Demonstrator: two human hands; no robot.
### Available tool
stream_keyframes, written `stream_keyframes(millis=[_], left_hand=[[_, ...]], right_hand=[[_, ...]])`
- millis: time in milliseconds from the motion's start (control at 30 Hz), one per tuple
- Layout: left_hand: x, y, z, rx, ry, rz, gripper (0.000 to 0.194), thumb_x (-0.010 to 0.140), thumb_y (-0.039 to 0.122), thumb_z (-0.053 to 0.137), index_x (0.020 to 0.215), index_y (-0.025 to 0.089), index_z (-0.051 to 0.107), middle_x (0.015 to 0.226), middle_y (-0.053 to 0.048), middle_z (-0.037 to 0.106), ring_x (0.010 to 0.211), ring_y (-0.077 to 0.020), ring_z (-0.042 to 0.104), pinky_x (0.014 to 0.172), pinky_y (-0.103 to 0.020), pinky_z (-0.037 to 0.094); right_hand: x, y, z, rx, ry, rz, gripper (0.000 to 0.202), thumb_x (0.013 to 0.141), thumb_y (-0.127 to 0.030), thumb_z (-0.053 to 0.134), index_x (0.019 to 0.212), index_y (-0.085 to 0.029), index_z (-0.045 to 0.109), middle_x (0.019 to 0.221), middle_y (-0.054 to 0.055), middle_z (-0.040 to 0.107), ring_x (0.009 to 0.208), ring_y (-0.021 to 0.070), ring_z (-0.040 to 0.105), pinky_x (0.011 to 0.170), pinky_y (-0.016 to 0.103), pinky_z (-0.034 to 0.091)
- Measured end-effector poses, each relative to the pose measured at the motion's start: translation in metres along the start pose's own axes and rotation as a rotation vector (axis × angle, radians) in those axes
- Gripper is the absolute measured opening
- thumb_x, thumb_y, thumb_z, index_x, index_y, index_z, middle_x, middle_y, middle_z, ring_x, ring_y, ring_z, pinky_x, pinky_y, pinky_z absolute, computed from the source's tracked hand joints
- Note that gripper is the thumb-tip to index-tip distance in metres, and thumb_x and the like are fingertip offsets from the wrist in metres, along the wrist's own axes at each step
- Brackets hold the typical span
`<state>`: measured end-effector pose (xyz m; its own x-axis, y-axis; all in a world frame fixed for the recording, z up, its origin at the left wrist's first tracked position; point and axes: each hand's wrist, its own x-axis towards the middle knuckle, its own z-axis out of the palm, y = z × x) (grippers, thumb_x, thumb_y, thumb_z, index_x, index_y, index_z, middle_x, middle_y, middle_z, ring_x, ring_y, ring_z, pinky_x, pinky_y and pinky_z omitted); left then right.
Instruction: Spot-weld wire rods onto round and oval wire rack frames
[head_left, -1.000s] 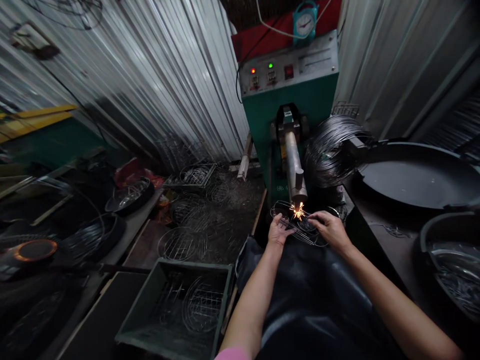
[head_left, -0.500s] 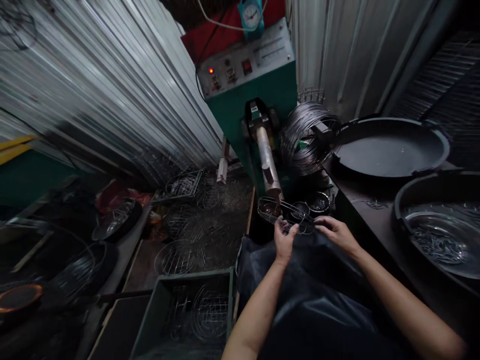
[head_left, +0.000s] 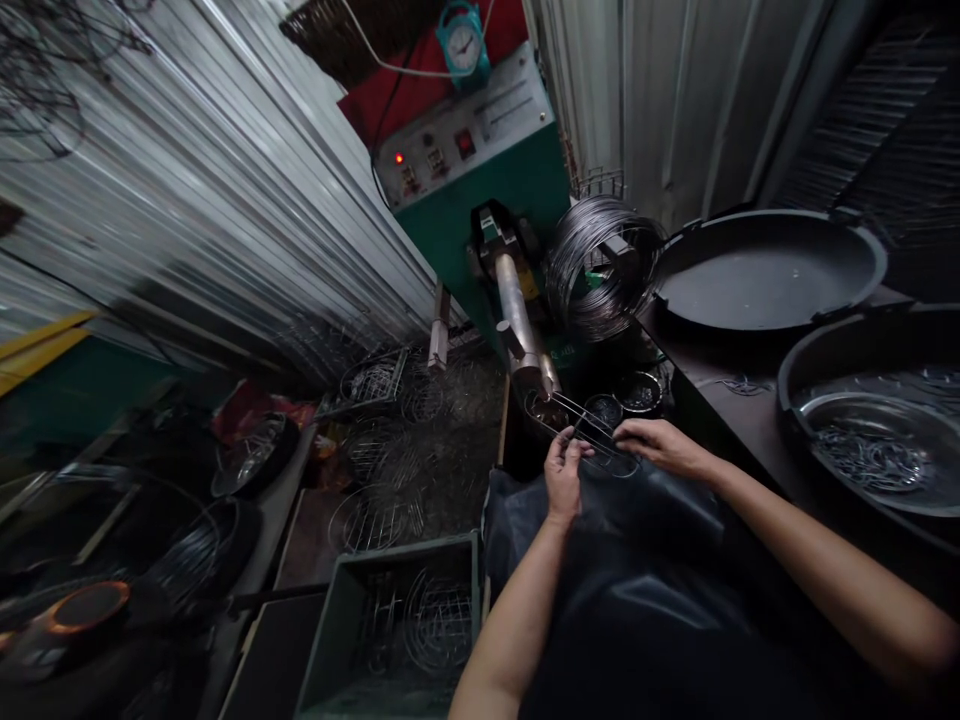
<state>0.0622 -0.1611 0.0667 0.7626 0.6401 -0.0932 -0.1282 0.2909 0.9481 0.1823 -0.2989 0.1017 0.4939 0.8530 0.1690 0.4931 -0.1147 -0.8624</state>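
The left hand (head_left: 564,468) points forward, the right hand (head_left: 654,446) angles inward — both pinch a thin silvery wire frame (head_left: 583,412) near a grey cylindrical metal machine arm (head_left: 513,293).

Lower black basin (head_left: 806,365) partly beyond right edge
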Motion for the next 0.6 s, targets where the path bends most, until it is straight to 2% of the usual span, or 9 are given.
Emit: stream_keyframes(millis=[100, 167, 233, 400, 500, 600], left_hand=[[0.001, 0.008, 0.0, -0.065, -0.008, -0.003, 0.04, 0.067, 0.032, 0.072, 0.103, 0.019, 0.058, 0.086, -0.003, 0.063, 0.078, -0.0126, 0.059, 0.081, -0.028, 0.042], [0.004, 0.011, -0.004, -0.065, 0.006, 0.014, 0.042, 0.062, 0.025, 0.076, 0.099, 0.02, 0.058, 0.087, -0.002, 0.062, 0.082, -0.0126, 0.058, 0.083, -0.027, 0.041], [0.007, 0.012, -0.009, -0.054, 0.01, 0.024, 0.04, 0.062, 0.023, 0.075, 0.097, 0.019, 0.057, 0.085, -0.001, 0.063, 0.081, -0.0122, 0.058, 0.084, -0.027, 0.04], [0.014, 0.018, -0.022, 0.015, -0.081, -0.019, 0.054, 0.066, 0.022, 0.072, 0.116, 0.02, 0.051, 0.071, 0.002, 0.062, 0.073, -0.0123, 0.06, 0.083, -0.029, 0.041], [0.018, 0.026, -0.026, 0.018, -0.127, -0.061, 0.044, 0.066, 0.024, 0.072, 0.108, 0.019, 0.057, 0.072, 0.0, 0.064, 0.075, -0.0139, 0.062, 0.084, -0.029, 0.04], [0.021, 0.032, -0.028, 0.005, -0.127, -0.059, 0.032, 0.067, 0.029, 0.072, 0.094, 0.018, 0.059, 0.073, -0.001, 0.063, 0.071, -0.0132, 0.061, 0.081, -0.028, 0.041]], right_hand=[[0.012, -0.018, 0.003, -0.008, 0.023, 0.028, 0.03, 0.08, -0.045, 0.047, 0.082, -0.019, 0.063, 0.071, 0.002, 0.061, 0.066, 0.015, 0.055, 0.063, 0.025, 0.043], [0.022, -0.024, 0.006, -0.01, -0.003, 0.041, 0.03, 0.078, -0.045, 0.049, 0.079, -0.019, 0.063, 0.068, 0.001, 0.061, 0.064, 0.0145, 0.054, 0.062, 0.025, 0.043], [0.029, -0.027, 0.009, -0.006, -0.027, 0.047, 0.028, 0.075, -0.044, 0.051, 0.077, -0.019, 0.063, 0.067, 0.0, 0.061, 0.065, 0.0147, 0.055, 0.062, 0.025, 0.042], [0.043, -0.036, 0.015, 0.014, -0.011, 0.088, 0.025, 0.072, -0.041, 0.052, 0.073, -0.019, 0.063, 0.063, 0.0, 0.06, 0.062, 0.0146, 0.053, 0.058, 0.025, 0.041], [0.052, -0.046, 0.016, -0.034, -0.019, 0.119, 0.021, 0.072, -0.037, 0.052, 0.07, -0.019, 0.063, 0.06, -0.001, 0.059, 0.059, 0.0138, 0.052, 0.057, 0.024, 0.041], [0.054, -0.05, 0.016, -0.067, 0.044, 0.117, 0.019, 0.072, -0.034, 0.054, 0.076, -0.019, 0.065, 0.065, -0.001, 0.062, 0.061, 0.0138, 0.054, 0.059, 0.024, 0.042]])
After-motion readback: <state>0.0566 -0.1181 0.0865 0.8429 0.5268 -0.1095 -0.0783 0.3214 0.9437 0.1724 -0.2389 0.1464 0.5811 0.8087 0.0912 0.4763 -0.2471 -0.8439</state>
